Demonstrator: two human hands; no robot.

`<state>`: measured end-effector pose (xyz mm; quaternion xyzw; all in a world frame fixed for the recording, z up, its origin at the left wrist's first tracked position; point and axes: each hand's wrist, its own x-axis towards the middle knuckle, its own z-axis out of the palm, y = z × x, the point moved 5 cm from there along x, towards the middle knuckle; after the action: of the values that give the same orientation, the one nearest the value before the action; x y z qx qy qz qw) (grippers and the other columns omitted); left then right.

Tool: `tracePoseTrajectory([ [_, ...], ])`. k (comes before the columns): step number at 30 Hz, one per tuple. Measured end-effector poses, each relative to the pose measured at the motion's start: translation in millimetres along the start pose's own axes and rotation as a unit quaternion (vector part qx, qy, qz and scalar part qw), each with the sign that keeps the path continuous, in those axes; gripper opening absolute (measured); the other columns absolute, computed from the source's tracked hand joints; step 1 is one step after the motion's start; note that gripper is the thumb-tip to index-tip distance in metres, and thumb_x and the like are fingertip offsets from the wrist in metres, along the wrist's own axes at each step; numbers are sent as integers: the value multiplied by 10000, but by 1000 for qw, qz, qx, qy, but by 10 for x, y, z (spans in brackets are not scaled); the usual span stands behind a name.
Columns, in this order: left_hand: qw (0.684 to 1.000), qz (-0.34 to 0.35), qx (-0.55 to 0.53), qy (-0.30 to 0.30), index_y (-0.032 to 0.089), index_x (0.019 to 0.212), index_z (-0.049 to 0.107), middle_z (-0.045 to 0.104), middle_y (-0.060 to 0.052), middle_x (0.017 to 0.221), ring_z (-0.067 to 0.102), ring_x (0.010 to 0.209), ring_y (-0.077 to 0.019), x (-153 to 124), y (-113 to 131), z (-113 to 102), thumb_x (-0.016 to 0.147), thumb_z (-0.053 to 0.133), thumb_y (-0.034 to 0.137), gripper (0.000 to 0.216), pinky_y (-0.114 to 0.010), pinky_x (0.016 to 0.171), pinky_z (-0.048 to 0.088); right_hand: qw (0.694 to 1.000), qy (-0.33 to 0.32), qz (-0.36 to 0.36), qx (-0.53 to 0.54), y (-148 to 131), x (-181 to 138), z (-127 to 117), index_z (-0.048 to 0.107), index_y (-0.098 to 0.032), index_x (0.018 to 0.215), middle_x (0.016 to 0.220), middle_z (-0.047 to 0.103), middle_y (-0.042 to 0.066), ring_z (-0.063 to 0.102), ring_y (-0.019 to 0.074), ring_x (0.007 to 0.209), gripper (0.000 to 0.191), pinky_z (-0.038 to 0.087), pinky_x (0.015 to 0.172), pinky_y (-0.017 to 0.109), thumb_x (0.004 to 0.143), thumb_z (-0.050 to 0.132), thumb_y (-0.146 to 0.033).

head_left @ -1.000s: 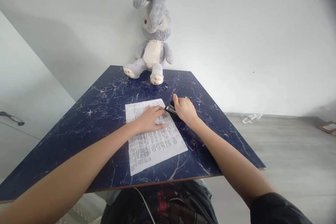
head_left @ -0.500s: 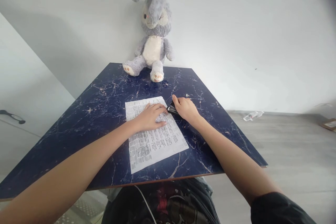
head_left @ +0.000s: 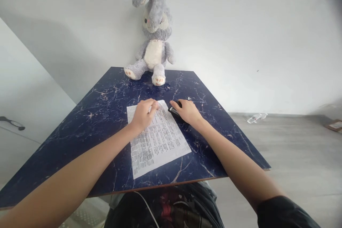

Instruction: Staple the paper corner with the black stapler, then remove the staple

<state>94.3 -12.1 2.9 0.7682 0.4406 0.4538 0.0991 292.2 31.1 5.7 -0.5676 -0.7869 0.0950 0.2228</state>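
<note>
Both forearms extended; left hand point(head_left: 144, 114) on far edge of sheet point(head_left: 160, 144), fingers curled; right hand point(head_left: 187, 111) just beside its far right corner, palm down.

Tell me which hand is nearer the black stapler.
Right. The right hand covers the black stapler; the left hand rests on the printed sheet just left of it, not touching it.

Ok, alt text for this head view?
Left hand rests on the far end of a printed sheet on a dark blue table; right hand holds a black stapler beside its corner. A plush rabbit sits behind.
</note>
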Motion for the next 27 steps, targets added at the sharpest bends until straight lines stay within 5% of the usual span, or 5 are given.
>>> tracePoseTrajectory([
  [4, 989, -33, 35, 142, 197, 671, 581, 631, -27, 691, 588, 670, -171, 10, -52, -263, 1043, 432, 292, 412, -320, 673, 414, 999, -30, -24, 23, -324, -50, 71, 640, -181, 798, 802, 724, 101, 628, 206, 691, 556, 373, 627, 301, 1041, 396, -617],
  [11, 986, -74, 16, 147, 197, 651, 574, 643, -18, 684, 596, 663, -161, -13, -130, -257, 1029, 443, 284, 409, -292, 660, 413, 992, -119, -4, -26, -603, -151, 288, 682, -121, 1019, 1019, 754, 207, 718, 320, 946, 496, 502, 789, 361, 1035, 439, -553],
  [18, 990, -65, 11, 123, 199, 642, 578, 632, -18, 661, 577, 648, -165, -10, -150, -209, 1010, 448, 279, 398, -296, 667, 413, 984, -116, 103, -90, 248, -461, -35, 654, -111, 1078, 1028, 737, 245, 727, 354, 951, 458, 516, 792, 395, 1034, 425, -504],
  [22, 990, -74, 5, 118, 201, 634, 571, 634, -11, 665, 577, 645, -160, -9, -163, -197, 1007, 448, 277, 400, -299, 712, 426, 985, -123, 124, -4, 827, -531, -325, 686, -136, 1042, 1003, 740, 199, 715, 319, 917, 623, 527, 780, 390, 1033, 311, -634],
  [27, 987, -78, 12, 138, 207, 588, 449, 512, 13, 574, 475, 565, -142, -16, -165, -232, 1021, 439, 305, 444, -302, 613, 345, 998, -3, 63, -26, 1224, -155, -519, 688, -145, 1149, 1152, 715, 182, 671, 302, 1098, 620, 498, 974, 423, 1059, 230, -555],
])
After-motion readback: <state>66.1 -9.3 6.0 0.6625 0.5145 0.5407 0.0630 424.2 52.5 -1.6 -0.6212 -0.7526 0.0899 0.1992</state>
